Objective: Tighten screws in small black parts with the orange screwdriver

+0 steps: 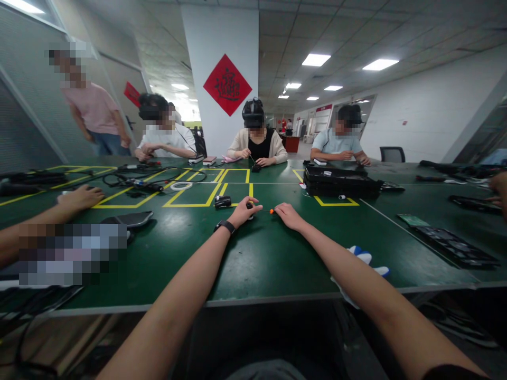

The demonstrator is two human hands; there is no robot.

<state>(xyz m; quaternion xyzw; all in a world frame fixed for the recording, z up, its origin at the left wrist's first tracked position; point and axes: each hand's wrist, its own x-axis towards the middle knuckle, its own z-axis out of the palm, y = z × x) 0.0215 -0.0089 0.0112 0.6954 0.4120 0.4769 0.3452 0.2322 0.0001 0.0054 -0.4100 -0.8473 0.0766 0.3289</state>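
Observation:
Over the green table, my left hand (242, 212), with a dark watch on its wrist, has its fingers closed around a small black object (249, 206), mostly hidden by the fingers. My right hand (289, 216) pinches a thin tool with an orange part (272, 211), which looks like a small screwdriver. Its slim shaft points left toward my left hand; whether the tip touches the black object I cannot tell. Just beyond my left hand lies a black cylindrical piece (222, 201).
White-and-blue gloves (362, 257) lie by my right forearm. A black case (340, 182) stands farther back, right. Circuit boards (451, 240) lie at right, cables (134, 177) at left. A neighbour's hand (85, 197) rests on the table; several people sit opposite.

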